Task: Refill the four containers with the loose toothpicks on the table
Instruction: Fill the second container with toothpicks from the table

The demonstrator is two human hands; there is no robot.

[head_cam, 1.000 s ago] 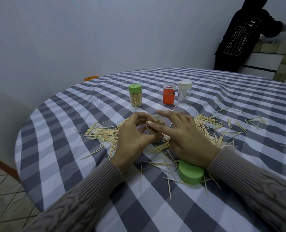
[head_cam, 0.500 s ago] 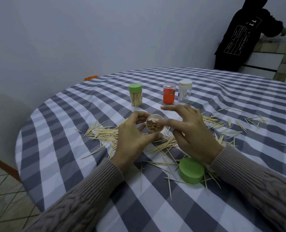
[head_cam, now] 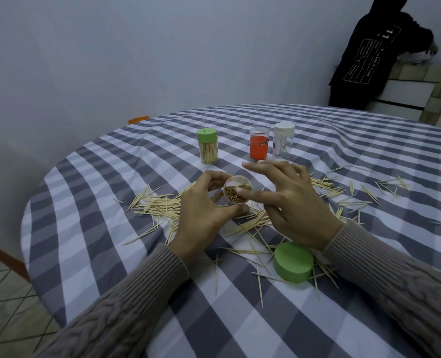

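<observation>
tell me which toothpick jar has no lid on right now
The clear jar held in the left hand; its mouth shows toothpick tips. The three jars standing behind are capped.

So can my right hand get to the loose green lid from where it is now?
Probably yes. The right hand holds nothing, and the green lid lies on the table beside that wrist with only loose toothpicks around it, nothing on top.
</observation>
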